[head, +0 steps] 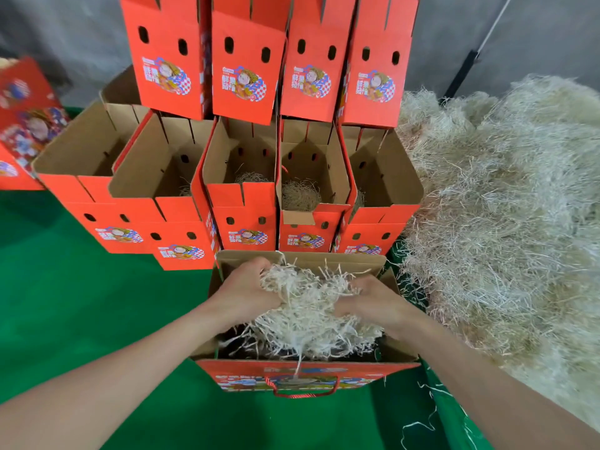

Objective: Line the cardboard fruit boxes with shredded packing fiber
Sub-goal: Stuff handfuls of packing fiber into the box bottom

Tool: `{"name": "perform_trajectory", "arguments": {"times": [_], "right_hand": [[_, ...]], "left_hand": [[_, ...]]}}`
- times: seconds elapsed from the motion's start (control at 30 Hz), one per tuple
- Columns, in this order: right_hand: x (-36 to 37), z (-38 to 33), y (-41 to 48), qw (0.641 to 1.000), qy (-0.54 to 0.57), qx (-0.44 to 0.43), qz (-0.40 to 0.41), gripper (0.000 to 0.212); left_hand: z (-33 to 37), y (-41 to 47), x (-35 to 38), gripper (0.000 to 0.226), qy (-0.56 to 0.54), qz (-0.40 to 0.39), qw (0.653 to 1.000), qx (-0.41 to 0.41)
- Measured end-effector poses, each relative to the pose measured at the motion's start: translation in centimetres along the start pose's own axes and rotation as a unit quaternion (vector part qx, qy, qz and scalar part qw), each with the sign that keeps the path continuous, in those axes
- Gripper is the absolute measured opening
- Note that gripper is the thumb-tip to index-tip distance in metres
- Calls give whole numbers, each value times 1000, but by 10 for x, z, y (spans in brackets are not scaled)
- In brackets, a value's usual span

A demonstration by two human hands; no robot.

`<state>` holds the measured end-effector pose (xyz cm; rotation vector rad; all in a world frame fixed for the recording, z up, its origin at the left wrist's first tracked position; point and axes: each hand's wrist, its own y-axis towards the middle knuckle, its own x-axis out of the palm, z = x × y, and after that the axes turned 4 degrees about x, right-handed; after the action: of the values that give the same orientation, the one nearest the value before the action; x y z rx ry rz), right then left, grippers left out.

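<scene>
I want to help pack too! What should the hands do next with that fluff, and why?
Probably press the pale shredded fiber bundle down into the open red cardboard box: the left hand and right hand grip it at the rim, and dark space shows beneath.

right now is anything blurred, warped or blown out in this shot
Head view: even soft light, no glare; wide-angle warp tilts the stacked boxes outward; the far-left box is blurred; the fiber in the left hand and right hand is bright, nearly washed out; the near box is dark inside.
</scene>
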<state>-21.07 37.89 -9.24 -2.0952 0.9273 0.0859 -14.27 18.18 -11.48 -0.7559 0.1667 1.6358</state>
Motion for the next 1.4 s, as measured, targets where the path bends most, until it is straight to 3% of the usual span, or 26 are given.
{"name": "perform_trajectory", "arguments": {"times": [0.13, 0.2, 0.3, 0.4, 0.43, 0.47, 0.57, 0.67, 0.73, 0.8, 0.97, 1.07, 1.13, 1.23, 1.3, 1.33, 1.4], "right_hand": [[-14, 5, -5, 1000, -9, 15, -5, 6], [-17, 7, -8, 1000, -6, 4, -6, 8], [-13, 2, -11, 998, 50, -1, -26, 13], [7, -6, -7, 997, 49, -13, -66, 36], [15, -9, -5, 997, 48, -17, -61, 42], [19, -12, -5, 997, 48, -13, -52, 43], [11, -10, -4, 999, 42, -22, -6, 9], [-12, 0, -5, 997, 51, -12, 57, 17], [-16, 5, -6, 997, 48, -7, 53, 20], [-18, 11, -4, 998, 23, 7, 63, 7], [-25, 17, -2, 993, 14, 23, 112, 23], [-22, 18, 1, 997, 21, -10, 70, 31], [-20, 11, -3, 996, 84, -5, 0, 51], [-19, 9, -4, 990, 133, 23, -49, 95], [-13, 6, -5, 988, 135, 5, -72, 108], [-7, 4, -4, 988, 119, -14, -93, 104], [6, -5, -4, 988, 81, -62, -117, 76]], "left_hand": [[-15, -7, -15, 64, 133, 34, 990, 18], [-16, -10, -20, 63, 129, 31, 991, 21], [-8, -10, -17, 65, -56, 1, 998, -30], [5, -13, -7, 72, -324, -83, 935, -121], [7, -13, -2, 74, -368, -105, 915, -130], [8, -13, 2, 76, -366, -122, 914, -122], [3, -15, -5, 71, -284, -98, 949, -97], [-12, -15, -29, 60, -328, -27, 935, -129], [-17, -17, -38, 54, -324, -31, 936, -134], [-19, -18, -41, 47, -298, -38, 945, -128], [-28, -19, -53, 52, -284, -3, 955, -91], [-22, -19, -49, 62, -290, -17, 953, -87], [-15, -20, -44, 61, -333, -22, 938, -99], [-11, -20, -38, 62, -422, -46, 898, -115], [-9, -21, -36, 65, -484, -76, 864, -116], [-7, -21, -33, 65, -495, -87, 858, -109], [-4, -19, -23, 78, -458, -103, 877, -99]]}}
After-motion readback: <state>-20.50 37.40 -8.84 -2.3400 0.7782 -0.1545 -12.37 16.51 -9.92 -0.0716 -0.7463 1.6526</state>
